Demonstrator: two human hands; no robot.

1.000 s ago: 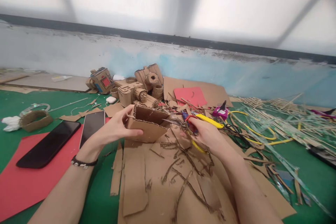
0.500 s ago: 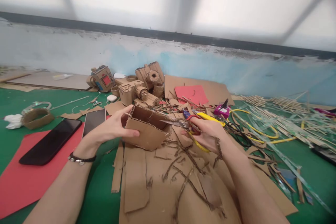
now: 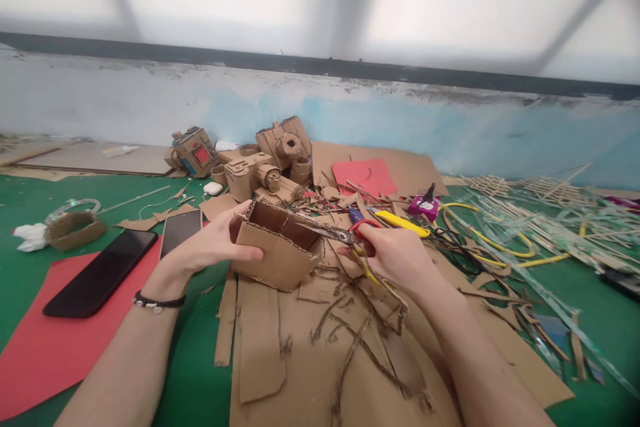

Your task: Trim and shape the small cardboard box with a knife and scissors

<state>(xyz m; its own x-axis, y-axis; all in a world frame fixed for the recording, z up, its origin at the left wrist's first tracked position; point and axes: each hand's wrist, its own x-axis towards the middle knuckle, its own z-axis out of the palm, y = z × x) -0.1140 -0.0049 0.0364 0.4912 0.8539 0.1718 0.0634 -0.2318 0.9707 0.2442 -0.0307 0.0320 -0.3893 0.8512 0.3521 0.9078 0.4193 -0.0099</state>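
An open-topped cardboard box (image 3: 273,257) with rough cut rims is held at its left end by my left hand (image 3: 227,237), thumb on the near wall. My right hand (image 3: 395,253) is closed around the handles of a pair of scissors (image 3: 341,235). Their blades point left along the box's right part, at the upper rim. From beneath my right hand a thin cardboard strip (image 3: 395,300) hangs in a bent shape; what holds its upper end is hard to make out. Cut strips and flat cardboard (image 3: 260,347) lie under both hands.
Cardboard camera models (image 3: 250,173) stand against the wall. Two phones lie left, the black one (image 3: 100,273) on red paper (image 3: 30,347). Beyond my right hand are a yellow utility knife (image 3: 403,222) and a purple object (image 3: 424,207). Sticks and clear strips (image 3: 545,213) spread across the right.
The scissors have swung so their blades lie nearer the box's far rim, and my right hand has shifted slightly left. The hanging strip has moved lower and left. My left hand keeps its hold.
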